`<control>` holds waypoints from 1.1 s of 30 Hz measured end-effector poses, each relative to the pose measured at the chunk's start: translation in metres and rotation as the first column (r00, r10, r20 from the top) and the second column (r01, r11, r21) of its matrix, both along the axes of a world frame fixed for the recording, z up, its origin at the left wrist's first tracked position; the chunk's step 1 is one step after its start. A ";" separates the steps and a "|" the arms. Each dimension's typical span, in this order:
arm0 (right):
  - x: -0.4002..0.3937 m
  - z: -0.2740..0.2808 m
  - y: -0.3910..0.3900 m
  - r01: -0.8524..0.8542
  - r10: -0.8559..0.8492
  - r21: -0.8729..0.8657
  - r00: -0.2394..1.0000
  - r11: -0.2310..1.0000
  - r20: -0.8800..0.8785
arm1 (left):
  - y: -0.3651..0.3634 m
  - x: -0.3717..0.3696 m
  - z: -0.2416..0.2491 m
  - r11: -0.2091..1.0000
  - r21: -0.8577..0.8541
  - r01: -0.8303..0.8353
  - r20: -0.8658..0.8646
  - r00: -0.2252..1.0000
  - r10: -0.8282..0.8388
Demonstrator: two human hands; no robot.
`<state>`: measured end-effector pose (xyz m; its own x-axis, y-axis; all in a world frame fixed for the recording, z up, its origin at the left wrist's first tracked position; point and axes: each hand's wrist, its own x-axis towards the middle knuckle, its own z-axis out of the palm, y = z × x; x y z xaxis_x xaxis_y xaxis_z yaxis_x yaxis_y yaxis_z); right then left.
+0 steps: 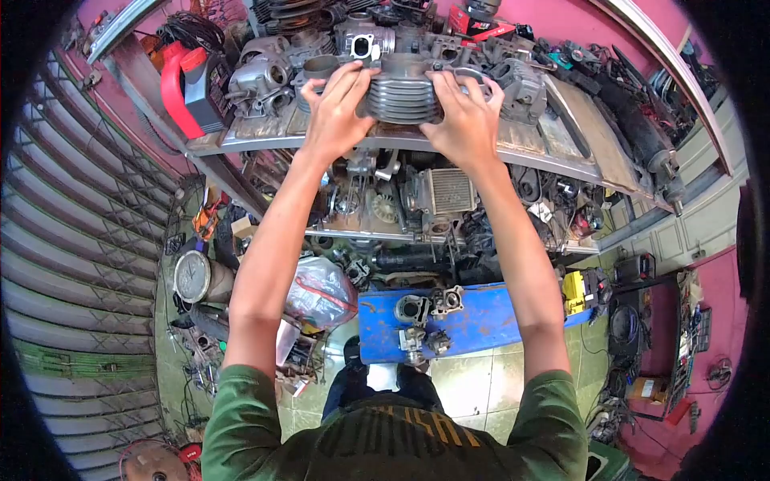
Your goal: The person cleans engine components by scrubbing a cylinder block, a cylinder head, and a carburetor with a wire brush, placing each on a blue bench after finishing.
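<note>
A grey finned engine cylinder (pixel 401 96) is at the front edge of the upper shelf, straight ahead of me. My left hand (pixel 340 116) grips its left side, fingers curled over toward the back and thumb against the fins. On the opposite side my right hand (pixel 465 120) holds it the same way, thumb low near the shelf edge. Other cylinders stand close beside both hands, one with a round bore (pixel 321 66) behind my left fingers. Behind the held cylinder sits a silver engine part (pixel 365 44) with an oval opening.
Metal engine parts crowd the upper shelf (pixel 265 136), with a red and black bottle (pixel 196 92) at its left end. The lower shelf carries a ribbed square part (pixel 447 191). Below, a blue bench (pixel 481 329) bears several small engine parts, beside a plastic bag (pixel 321 293).
</note>
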<state>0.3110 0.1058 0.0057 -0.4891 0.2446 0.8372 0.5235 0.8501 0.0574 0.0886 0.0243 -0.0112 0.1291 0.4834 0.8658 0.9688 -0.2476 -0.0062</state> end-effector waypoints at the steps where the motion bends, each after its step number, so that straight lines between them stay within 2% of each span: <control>1: -0.005 -0.010 -0.004 0.005 -0.005 0.000 0.999 1.000 -0.038 | 0.001 -0.004 -0.006 1.000 0.016 -0.001 -0.010 1.000 0.001; 3: -0.014 -0.024 0.002 0.044 -0.042 0.036 0.998 0.998 -0.051 | 0.004 -0.008 -0.013 1.000 -0.002 -0.015 -0.008 1.000 0.015; 6: -0.025 -0.041 0.009 0.063 -0.066 -0.040 0.996 0.997 -0.056 | 0.008 -0.014 -0.022 0.994 -0.082 -0.068 -0.058 0.996 0.064; 9: -0.034 -0.048 0.009 0.028 -0.029 -0.016 0.996 0.999 -0.082 | 0.006 -0.017 -0.029 0.982 -0.121 -0.144 -0.031 0.990 0.141; 14: -0.028 -0.048 0.001 0.074 -0.074 0.007 0.997 0.997 0.002 | -0.013 -0.010 -0.019 0.953 -0.279 -0.122 -0.001 0.992 0.127; 17: -0.024 -0.051 -0.003 0.046 -0.046 -0.004 0.999 0.999 0.014 | -0.023 -0.004 -0.021 0.949 -0.295 -0.109 0.032 0.992 0.123; 22: -0.016 -0.055 -0.006 0.068 -0.067 -0.019 0.997 0.998 0.035 | -0.022 -0.001 -0.030 0.947 -0.292 -0.134 -0.009 0.990 0.137; 25: -0.016 -0.046 -0.011 0.079 -0.078 -0.046 0.996 0.996 0.036 | -0.022 0.009 -0.025 0.970 -0.231 -0.078 0.089 0.991 0.101; 27: -0.017 -0.041 -0.013 0.088 -0.086 -0.057 0.996 0.994 0.032 | -0.017 0.012 -0.022 0.948 -0.261 -0.182 -0.012 0.983 0.185; 29: -0.023 -0.038 -0.008 0.165 -0.161 -0.059 0.984 0.985 0.073 | -0.011 0.009 -0.018 0.944 -0.284 -0.168 -0.005 0.985 0.174; 33: -0.033 -0.035 0.002 0.186 -0.175 -0.088 0.978 0.979 0.113 | -0.005 0.006 -0.016 0.925 -0.307 -0.224 -0.034 0.974 0.225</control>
